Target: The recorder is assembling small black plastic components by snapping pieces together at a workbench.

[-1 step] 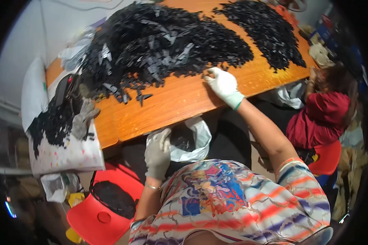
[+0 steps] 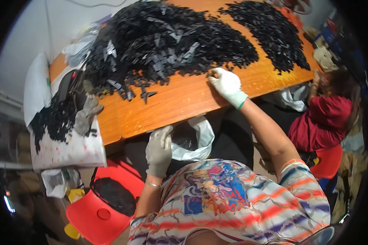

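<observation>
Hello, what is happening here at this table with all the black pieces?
A person in white gloves sits at an orange wooden table covered with a big heap of small black plastic pieces. The right hand reaches to the near edge of the heap, fingers on a few pieces. The left hand is below the table edge, at the mouth of a white plastic bag. Another person in a red shirt sits to the right.

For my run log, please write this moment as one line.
right hand: gloved, at edge of black parts pile | left hand: gloved, at white bag | table: orange
</observation>
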A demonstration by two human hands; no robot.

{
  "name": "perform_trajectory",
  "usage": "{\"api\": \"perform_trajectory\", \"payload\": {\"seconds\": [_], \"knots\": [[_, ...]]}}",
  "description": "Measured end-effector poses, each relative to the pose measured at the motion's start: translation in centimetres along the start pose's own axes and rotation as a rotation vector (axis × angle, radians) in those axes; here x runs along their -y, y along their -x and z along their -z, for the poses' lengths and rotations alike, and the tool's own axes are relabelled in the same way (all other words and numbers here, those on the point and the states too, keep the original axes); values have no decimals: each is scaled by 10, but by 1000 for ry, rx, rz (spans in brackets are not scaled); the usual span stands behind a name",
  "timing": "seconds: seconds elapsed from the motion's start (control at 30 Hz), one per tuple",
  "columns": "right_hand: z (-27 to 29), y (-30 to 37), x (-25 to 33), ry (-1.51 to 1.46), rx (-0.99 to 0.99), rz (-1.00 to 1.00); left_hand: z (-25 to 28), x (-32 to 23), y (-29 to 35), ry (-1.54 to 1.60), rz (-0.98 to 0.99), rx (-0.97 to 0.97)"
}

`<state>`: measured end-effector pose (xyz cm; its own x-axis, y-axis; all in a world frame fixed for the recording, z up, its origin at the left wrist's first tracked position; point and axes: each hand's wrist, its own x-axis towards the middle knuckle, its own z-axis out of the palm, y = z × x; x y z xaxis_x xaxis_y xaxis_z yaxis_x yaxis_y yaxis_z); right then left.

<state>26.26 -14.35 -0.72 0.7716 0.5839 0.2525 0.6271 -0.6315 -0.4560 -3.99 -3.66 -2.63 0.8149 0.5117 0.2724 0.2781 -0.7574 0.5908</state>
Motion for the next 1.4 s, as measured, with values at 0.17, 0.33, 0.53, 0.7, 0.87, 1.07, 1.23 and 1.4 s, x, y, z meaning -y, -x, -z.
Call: {"api": "perform_trajectory", "payload": {"seconds": [0.17,0.33,0.53,0.7,0.87,1.07,1.23,1.4], "knots": [[0,-6,9,56,164,-38,29,13,-41,-76,134,-96],[-8,-10,5,148,105,74,48,46,-106,-517,-60,-58],[-1,-2,-2,53,196,102,46,66,-141,-701,-236,52],[15,9,1,-235,368,-5,49,70,-147,-608,-319,-20],[36,15,30,-524,631,-68,56,71,-137,-416,-143,-36],[24,20,53,-758,787,-10,34,45,-109,667,173,-138],[28,21,94,-930,799,44,22,24,-83,1510,357,164],[30,22,115,-869,689,136,13,3,-69,1600,415,105]]}}
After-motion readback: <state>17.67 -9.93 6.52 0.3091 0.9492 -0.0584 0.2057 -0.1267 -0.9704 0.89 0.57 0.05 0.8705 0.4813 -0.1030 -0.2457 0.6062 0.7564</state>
